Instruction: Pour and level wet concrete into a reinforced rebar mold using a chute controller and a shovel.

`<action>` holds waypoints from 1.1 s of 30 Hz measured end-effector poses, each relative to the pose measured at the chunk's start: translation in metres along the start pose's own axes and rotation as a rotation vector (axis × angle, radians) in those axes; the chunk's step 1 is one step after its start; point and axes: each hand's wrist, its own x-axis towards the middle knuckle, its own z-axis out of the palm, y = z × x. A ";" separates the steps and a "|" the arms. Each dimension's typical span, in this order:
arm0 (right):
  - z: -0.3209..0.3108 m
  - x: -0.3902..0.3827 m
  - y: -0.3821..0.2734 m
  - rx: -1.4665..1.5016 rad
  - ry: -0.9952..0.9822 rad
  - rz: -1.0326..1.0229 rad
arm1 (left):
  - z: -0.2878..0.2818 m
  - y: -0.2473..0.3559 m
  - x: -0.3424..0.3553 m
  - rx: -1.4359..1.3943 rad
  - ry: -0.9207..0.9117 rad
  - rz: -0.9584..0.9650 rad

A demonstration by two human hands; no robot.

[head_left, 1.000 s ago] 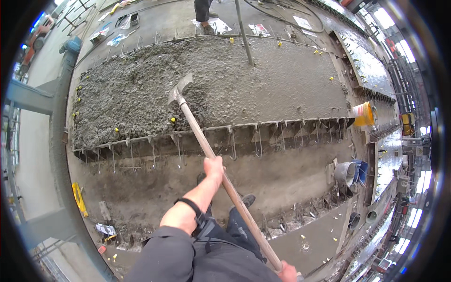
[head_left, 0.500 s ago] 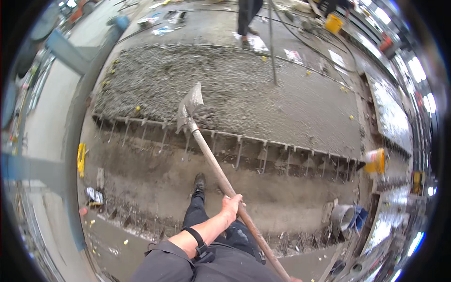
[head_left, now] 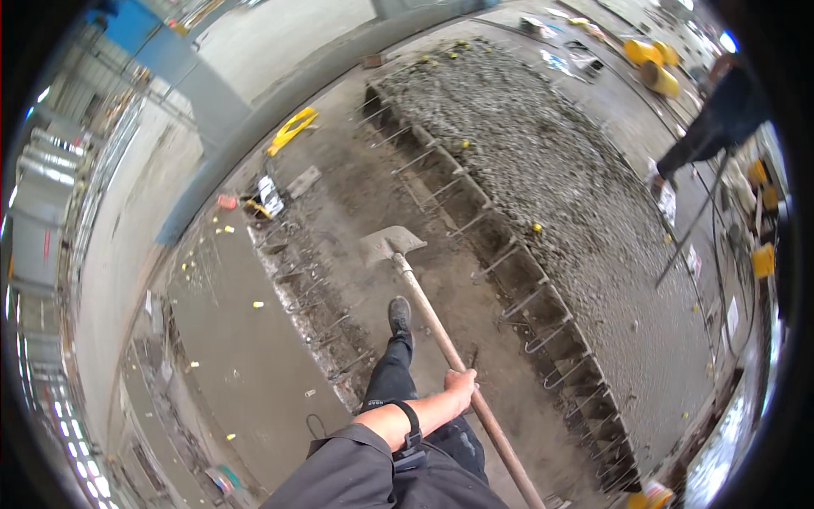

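My left hand (head_left: 460, 386) is wrapped round the wooden handle of a shovel (head_left: 437, 327). The metal blade (head_left: 392, 243) of the shovel, smeared with grey, hangs over the dirty aisle floor ahead of my foot. From the blade, the handle slants down to the right and leaves the picture at the lower edge. My right hand is out of the picture. To the right of the shovel lies a bed of wet, rough concrete (head_left: 543, 161), held by a metal side form (head_left: 543, 280) with several bent bars sticking out into the aisle.
A smoother concrete slab (head_left: 246, 331) lies to the left, bars along its edge. A yellow tool-like object (head_left: 292, 130) and a white-and-black package (head_left: 270, 197) lie at the aisle's far end. Another person's leg (head_left: 708, 127) and a thin pole (head_left: 695, 216) stand beyond the rough bed.
My view has swung left along the aisle. The shovel blade, before seen over the rough bed's near edge, is now over the aisle floor. My left hand keeps its grip; the right has left view.
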 end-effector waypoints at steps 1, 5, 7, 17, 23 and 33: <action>-0.020 0.008 -0.032 0.028 -0.026 -0.036 | -0.009 0.013 0.013 -0.063 0.060 0.003; -0.026 0.051 -0.097 -0.161 -0.070 -0.123 | -0.042 0.074 0.071 -0.243 0.094 -0.053; -0.045 0.072 -0.164 -0.181 -0.067 -0.176 | -0.063 0.107 0.111 -0.404 0.081 -0.071; -0.125 0.183 -0.454 -0.088 -0.047 -0.288 | -0.074 0.307 0.205 -0.445 0.067 0.089; -0.190 0.303 -0.606 0.166 -0.423 -0.408 | -0.103 0.465 0.199 -0.013 -0.030 0.440; -0.196 0.505 -0.916 -0.476 -0.398 -0.418 | -0.330 0.379 0.337 -0.818 0.417 0.054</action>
